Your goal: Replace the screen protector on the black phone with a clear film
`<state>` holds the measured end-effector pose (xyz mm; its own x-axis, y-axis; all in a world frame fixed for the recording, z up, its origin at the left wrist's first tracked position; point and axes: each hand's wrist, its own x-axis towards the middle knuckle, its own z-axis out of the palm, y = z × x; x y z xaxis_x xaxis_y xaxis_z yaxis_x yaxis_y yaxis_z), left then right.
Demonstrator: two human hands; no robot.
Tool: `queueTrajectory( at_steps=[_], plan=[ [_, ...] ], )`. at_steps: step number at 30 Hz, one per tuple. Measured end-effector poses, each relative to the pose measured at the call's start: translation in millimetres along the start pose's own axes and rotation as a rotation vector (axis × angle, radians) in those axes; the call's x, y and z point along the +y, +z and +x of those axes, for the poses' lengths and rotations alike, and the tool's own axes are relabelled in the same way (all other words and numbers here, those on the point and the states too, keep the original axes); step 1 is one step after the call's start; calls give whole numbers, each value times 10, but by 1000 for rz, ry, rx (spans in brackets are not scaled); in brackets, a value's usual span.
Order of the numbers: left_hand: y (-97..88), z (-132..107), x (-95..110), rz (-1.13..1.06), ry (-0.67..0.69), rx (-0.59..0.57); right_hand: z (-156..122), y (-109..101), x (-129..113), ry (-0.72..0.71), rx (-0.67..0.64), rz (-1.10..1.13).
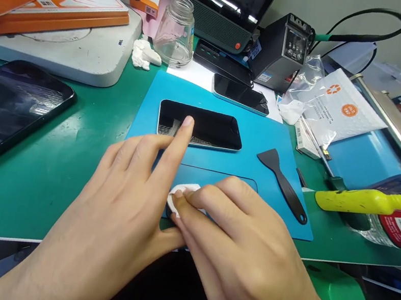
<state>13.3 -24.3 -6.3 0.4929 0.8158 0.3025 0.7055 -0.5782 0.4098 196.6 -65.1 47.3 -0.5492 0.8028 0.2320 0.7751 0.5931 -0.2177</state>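
A clear glass panel with a thin dark outline and rounded corners lies at the near side of the blue mat, partly under both hands. My left hand grips its left end; the index finger points up and away, while the other fingertips are hidden. Between the thumb and fingers of my right hand is a folded white wipe, pressed close to the panel. Just beyond my left index fingertip, a phone lies with its dark screen up. A black plastic scraper rests to the right.
Another phone lies farther back, near a glass jar and crumpled tissue. A large dark tablet is at left. Orange boxes sit on a white machine. At right are a yellow bottle and a padded envelope.
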Motion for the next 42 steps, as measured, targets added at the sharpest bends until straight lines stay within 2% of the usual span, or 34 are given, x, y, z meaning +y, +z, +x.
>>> queueTrajectory(
  at_steps=[5,7,9,11,14,16,22,28,37,42],
  plan=[
    [10,-13,-19,8,21,0,-47,-148,27,-20,-85,117],
    [12,-10,-19,18,42,6,-54,-184,80,9,-113,191],
    [9,0,-16,36,53,10,-59,-210,154,75,-83,286],
    [2,14,-8,57,61,5,-63,-234,233,181,76,316],
    [-10,32,3,51,87,-3,-62,-268,321,351,392,111],
    [-14,36,6,40,100,-2,-55,-270,348,339,449,-59],
    [-6,29,-1,56,99,13,-26,-117,343,122,230,-194],
    [7,29,4,38,79,2,-99,51,304,32,158,-195],
    [-1,27,-11,29,71,-13,-315,31,128,57,155,-22],
    [-8,5,-40,34,84,-25,-430,-120,219,122,140,205]
  ],
)
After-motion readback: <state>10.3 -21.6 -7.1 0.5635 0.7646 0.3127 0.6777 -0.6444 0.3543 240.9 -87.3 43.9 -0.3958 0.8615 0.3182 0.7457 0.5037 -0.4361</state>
